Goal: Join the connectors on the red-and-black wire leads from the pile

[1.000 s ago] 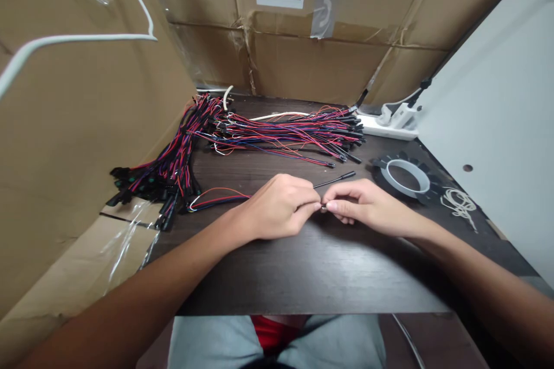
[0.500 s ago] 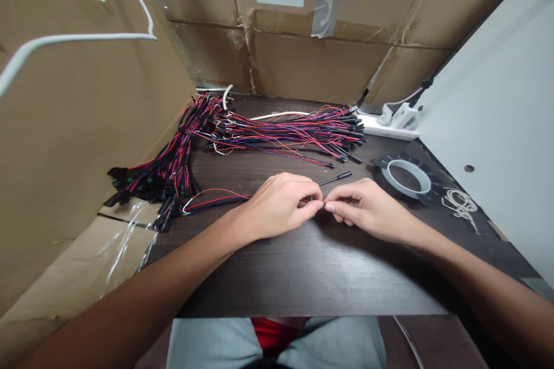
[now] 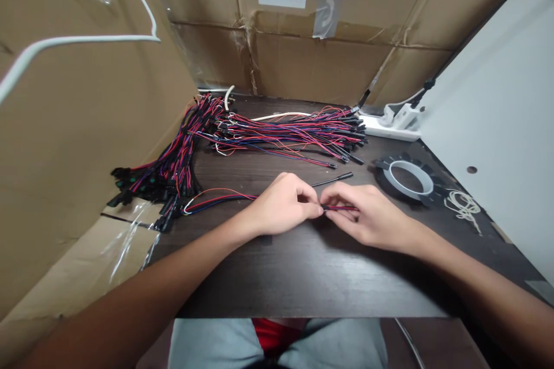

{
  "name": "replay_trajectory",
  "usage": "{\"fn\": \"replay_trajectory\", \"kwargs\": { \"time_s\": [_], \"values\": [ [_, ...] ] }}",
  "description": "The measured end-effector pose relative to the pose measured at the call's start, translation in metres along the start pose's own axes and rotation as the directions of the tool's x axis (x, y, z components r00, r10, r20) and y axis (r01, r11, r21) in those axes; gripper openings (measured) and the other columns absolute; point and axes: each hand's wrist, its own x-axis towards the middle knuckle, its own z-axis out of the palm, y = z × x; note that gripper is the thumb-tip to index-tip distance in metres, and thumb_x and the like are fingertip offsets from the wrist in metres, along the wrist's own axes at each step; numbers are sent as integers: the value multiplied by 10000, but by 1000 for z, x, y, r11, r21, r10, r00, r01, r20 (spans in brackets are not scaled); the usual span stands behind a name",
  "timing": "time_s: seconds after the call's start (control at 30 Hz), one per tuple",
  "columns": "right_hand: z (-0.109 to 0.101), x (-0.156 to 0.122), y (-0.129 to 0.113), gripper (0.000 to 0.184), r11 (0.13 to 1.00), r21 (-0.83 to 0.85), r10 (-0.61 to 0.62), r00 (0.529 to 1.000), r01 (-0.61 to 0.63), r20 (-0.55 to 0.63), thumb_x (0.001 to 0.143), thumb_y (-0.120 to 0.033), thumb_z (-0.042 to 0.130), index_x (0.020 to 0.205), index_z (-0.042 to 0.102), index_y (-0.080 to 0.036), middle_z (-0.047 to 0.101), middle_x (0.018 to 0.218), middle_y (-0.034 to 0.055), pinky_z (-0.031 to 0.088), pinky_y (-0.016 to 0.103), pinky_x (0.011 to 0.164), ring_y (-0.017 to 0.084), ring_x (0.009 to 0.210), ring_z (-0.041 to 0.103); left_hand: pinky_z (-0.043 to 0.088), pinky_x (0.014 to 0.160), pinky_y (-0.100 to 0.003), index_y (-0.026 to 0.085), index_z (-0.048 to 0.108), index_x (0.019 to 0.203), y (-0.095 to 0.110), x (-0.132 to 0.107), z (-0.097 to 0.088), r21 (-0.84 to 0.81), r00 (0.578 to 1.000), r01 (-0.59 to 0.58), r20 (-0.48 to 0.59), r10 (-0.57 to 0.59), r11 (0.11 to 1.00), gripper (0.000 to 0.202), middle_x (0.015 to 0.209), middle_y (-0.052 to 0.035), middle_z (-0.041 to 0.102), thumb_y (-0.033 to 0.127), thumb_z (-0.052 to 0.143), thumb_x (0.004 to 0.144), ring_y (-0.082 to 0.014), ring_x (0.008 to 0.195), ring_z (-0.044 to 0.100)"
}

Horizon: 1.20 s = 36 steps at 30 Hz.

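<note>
My left hand (image 3: 283,204) and my right hand (image 3: 367,214) meet over the middle of the dark table (image 3: 303,277), both pinched on one thin red, blue and black wire lead (image 3: 216,200). The lead trails left from my left hand in a loop. A short stretch of it shows between the fingers of my right hand. A black tipped end (image 3: 340,177) sticks out just beyond my fingers. A big pile of the same wire leads (image 3: 285,132) lies further back, and another bundle (image 3: 167,170) runs down the left side.
Cardboard boxes (image 3: 303,23) wall in the back and left. A white panel (image 3: 497,115) stands on the right. A tape roll on a black toothed holder (image 3: 409,179), white rubber bands (image 3: 463,204) and a white power strip (image 3: 392,124) lie at right.
My right hand has slid a little right along the lead, so a short red and black stretch now shows in its fingers. My left hand has stayed put.
</note>
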Motion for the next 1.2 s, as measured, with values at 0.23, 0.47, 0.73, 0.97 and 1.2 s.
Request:
{"fn": "replay_trajectory", "kwargs": {
  "time_s": [0.23,0.47,0.73,0.97,1.2],
  "values": [
    [6,-2,8,122,947,-221,-249,967,232,-53,894,-99,453,956,538,-161,643,778,29,400,220,570,112,625,572,239,477,-194,100,630,552,2,2,-1,-378,981,174,149,-126,909,116,445,37,471,185,587,618,-51,458,361],
    [1,-1,3,96,943,-218,-270,961,252,-55,917,-133,468,954,555,-145,645,780,40,408,230,569,118,625,575,278,521,-185,97,664,630,-1,2,-3,-371,984,161,134,-119,915,140,543,11,559,146,543,577,-67,529,418],
    [3,-2,6,93,961,-209,-203,976,183,-77,927,-179,475,874,547,-153,600,662,21,361,229,521,112,529,510,274,515,-168,106,604,635,-4,1,4,-197,999,0,34,7,980,61,555,50,476,153,565,632,-48,540,379],
    [1,-2,4,89,996,-48,-75,993,71,-87,915,-177,487,839,530,-159,577,622,-9,353,196,489,85,501,480,259,537,-174,102,669,655,-6,-1,4,50,992,-121,-32,123,991,165,551,42,497,171,546,742,-48,560,403],
    [2,1,1,68,999,39,0,994,4,-110,875,-167,509,810,528,-156,530,589,-31,336,195,477,71,476,436,307,577,-185,107,716,697,-5,-1,5,92,977,-182,-92,190,979,196,606,16,605,158,545,780,-64,575,476]
  ]
}}
